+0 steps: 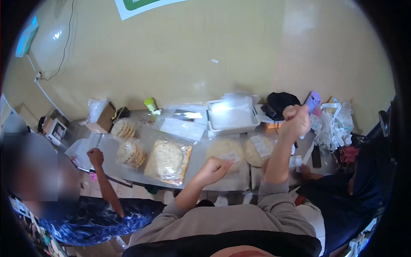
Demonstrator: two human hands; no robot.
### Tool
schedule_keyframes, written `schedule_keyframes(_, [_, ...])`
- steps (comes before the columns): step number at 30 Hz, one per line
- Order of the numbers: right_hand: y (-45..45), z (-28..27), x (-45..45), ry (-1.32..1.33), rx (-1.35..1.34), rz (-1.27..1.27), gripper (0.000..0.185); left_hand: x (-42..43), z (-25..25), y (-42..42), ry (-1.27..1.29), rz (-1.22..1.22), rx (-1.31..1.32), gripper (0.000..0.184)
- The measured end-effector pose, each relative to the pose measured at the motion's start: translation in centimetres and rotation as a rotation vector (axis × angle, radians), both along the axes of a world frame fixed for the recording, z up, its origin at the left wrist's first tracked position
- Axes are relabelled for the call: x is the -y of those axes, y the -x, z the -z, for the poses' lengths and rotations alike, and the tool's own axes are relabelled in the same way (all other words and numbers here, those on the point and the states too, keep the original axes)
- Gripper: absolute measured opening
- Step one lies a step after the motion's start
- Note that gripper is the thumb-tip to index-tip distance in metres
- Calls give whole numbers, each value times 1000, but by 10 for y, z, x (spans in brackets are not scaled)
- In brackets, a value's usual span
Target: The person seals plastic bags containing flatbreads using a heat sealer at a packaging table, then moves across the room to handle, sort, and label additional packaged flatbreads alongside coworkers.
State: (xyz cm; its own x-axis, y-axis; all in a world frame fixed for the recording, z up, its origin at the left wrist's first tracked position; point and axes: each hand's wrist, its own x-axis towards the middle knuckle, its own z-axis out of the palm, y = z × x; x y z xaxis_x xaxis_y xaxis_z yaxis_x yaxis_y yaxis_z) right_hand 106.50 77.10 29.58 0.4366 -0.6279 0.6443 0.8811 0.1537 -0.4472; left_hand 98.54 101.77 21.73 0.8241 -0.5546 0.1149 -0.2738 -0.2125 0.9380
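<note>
My left hand (212, 170) is closed in a fist, thumb along the top. It appears in front of a clear bag of pale round flatbread (217, 147) with a white label; I cannot tell whether it touches the bag. My right hand (296, 122) is raised, also curled into a fist, and nothing shows in it. Below and left of it lies another labelled bag of flatbread (253, 156). Left of my left hand sits a larger clear bag of flatbread (168, 159) with an orange-patterned edge.
Bagged stacks of smaller flatbreads (130, 154) lie farther left. White trays (231, 113), a black cap (280, 105), a purple roll (313, 100) and tangled white strips (336, 128) line the table's back. A co-worker's closed hand (95, 157) is at left; another person sits at right.
</note>
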Motion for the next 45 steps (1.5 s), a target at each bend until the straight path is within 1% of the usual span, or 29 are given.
schedule_keyframes(2, [22, -30, -44, 145, 132, 9, 47, -52, 3, 19, 20, 6, -44, 49])
schedule_keyframes(4, [29, -54, -89, 339, 305, -35, 48, -113, -15, 36, -11, -107, 86, 51])
schedule_keyframes(6, [42, -69, -149, 542, 467, -155, 48, -182, -15, 57, 94, -230, 27, 54])
schedule_keyframes(8, [59, -66, -208, 801, 563, -308, 49, -249, -20, 81, 122, -308, 56, 66])
schedule_keyframes(9, [70, -58, -238, 938, 574, -369, 50, -282, 7, 102, 234, -437, 4, 67])
schedule_keyframes(10, [73, -40, -266, 958, 589, -421, 51, -312, 32, 106, 356, -548, -26, 67])
schedule_keyframes(11, [78, -19, -294, 985, 589, -481, 53, -328, 26, 109, 263, -501, -46, 67])
schedule_keyframes(13, [96, 12, -336, 878, 361, -518, 55, -348, 13, 103, 196, -424, -79, 63])
schedule_keyframes(15, [106, 21, -354, 943, 239, -487, 50, -362, 2, 102, 205, -369, -142, 58])
schedule_keyframes(17, [117, 14, -349, 1005, 62, -512, 52, -362, -14, 108, -69, -384, -112, 55])
schedule_keyframes(19, [126, 14, -331, 1019, -93, -580, 51, -371, -26, 108, -269, -279, 241, 51])
schedule_keyframes(20, [132, 11, -319, 1004, -148, -618, 49, -370, -37, 112, -327, -377, -83, 49])
schedule_keyframes(21, [140, 13, -308, 993, -203, -658, 46, -380, -31, 109, -275, -294, -133, 48])
schedule_keyframes(22, [148, 21, -298, 984, -224, -676, 46, -368, -42, 105, -221, -220, 8, 47])
schedule_keyframes(24, [155, 38, -274, 983, -240, -694, 46, -344, -54, 102, -224, -194, 93, 49])
schedule_keyframes(26, [172, 66, -260, 861, -480, -701, 46, -308, -49, 84, 43, -39, 362, 46])
schedule_keyframes(28, [185, 107, -235, 784, -671, -668, 46, -246, -30, 84, 238, -167, 190, 43])
schedule_keyframes(30, [206, 129, -205, 598, -894, -721, 47, -170, -19, 68, 401, 67, 45, 38])
schedule_keyframes(31, [217, 128, -184, 543, -999, -763, 47, -127, -30, 66, 273, 186, -19, 31])
schedule_keyframes(32, [222, 153, -161, 630, -1060, -637, 45, -93, -20, 61, 125, 284, 316, 29])
schedule_keyframes(34, [227, 211, -98, 555, -1057, -625, 41, -24, -9, 57, -265, 557, 217, 33])
schedule_keyframes(35, [228, 216, -66, 634, -1130, -574, 41, 11, 27, 60, -227, 622, 261, 35])
schedule_keyframes(36, [226, 236, -37, 477, -1212, -541, 43, 43, 67, 61, -201, 688, 297, 38])
schedule_keyframes(37, [224, 254, -9, 308, -1278, -498, 45, 67, 70, 67, -380, 826, 264, 39])
schedule_keyframes(38, [223, 263, 17, 379, -1324, -383, 47, 92, 71, 76, -565, 963, 213, 41])
schedule_keyframes(40, [227, 223, 53, 412, -1329, -355, 47, 142, 124, 97, -403, 1110, 192, 44])
schedule_keyframes(42, [229, 166, 49, 438, -1188, -269, 44, 176, 157, 119, -262, 1212, 124, 45])
schedule_keyframes(44, [224, 125, 39, 567, -897, -230, 39, 174, 128, 122, -305, 1136, -1, 44])
schedule_keyframes(45, [218, 103, 27, 516, -863, -206, 33, 169, 110, 120, -372, 1056, -50, 43])
